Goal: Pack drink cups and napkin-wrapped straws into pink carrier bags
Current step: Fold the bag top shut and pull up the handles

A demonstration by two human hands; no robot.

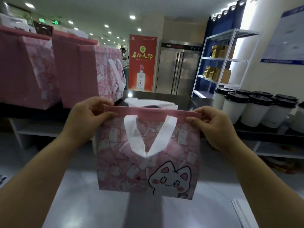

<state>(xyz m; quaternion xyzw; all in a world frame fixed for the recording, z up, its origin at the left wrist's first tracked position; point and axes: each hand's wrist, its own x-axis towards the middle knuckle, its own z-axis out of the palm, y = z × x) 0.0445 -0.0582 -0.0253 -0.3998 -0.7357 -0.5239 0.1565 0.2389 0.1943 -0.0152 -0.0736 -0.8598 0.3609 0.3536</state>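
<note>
A pink carrier bag point(148, 165) with a white cat print and white handles hangs in front of me above the grey counter. My left hand point(85, 119) pinches the left end of its pink top band. My right hand point(215, 127) pinches the right end. The near handle droops down the bag's front. Several white drink cups point(256, 111) with black lids stand on the dark upper ledge at the right. White wrapped straws point(243, 211) lie at the counter's lower right edge.
Other pink carrier bags point(79, 73) stand upright on the ledge at the left. A stack of flat white items point(148, 104) lies on the ledge behind the held bag. A white shelf rack point(222, 63) and a red banner point(142, 63) stand farther back.
</note>
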